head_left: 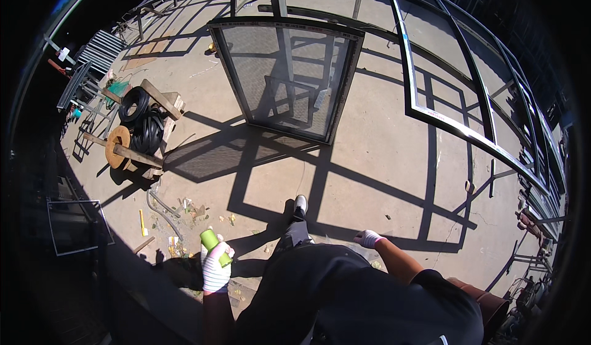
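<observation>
Left grip (215, 266), striped glove on, wrapped around a green cylinder (210, 241); both ends poke out, tilted, off the floor at my left side. Probably held by the middle for a sure hold. Right grip (368, 239) out to my right, fingers look curled; can't tell if anything's in it. Likely just hanging free, well apart from the cylinder.

Next out: my shoe (300, 204) on the pale floor (381, 185), scraps (191, 212) to its left. Farther left, black coils (148, 129) sit among timber pieces (138, 155), presumably to stay bundled.

Ahead, a mesh panel (246, 68) stands tilted, top edge near a rail, probably leaned there; contact unclear. Right, a big metal frame (452, 123) above the floor, maybe raised for easy reach. Far left, ribbed metal lengths (101, 52), seemingly stacked to save room.
</observation>
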Tool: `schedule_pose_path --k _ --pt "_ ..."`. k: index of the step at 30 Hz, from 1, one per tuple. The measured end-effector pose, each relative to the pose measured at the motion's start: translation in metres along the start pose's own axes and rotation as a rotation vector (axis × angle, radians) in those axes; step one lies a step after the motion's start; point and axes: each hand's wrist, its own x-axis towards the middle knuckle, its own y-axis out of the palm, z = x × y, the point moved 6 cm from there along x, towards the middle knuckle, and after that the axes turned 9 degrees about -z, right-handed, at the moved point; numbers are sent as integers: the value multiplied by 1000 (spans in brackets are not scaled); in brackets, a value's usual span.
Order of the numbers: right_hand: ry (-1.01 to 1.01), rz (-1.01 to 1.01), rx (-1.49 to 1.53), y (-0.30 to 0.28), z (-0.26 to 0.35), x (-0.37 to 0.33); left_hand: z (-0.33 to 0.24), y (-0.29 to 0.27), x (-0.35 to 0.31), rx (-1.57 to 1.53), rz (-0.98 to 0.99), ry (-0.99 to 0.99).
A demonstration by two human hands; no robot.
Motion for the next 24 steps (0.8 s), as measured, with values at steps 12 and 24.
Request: schedule_pose_path --k 12,24 --pt "553 -581 639 -75 -46 -104 81 318 185 471 469 -367" --pt "1006 -524 1045 117 -77 -166 287 584 61 800 979 -670"
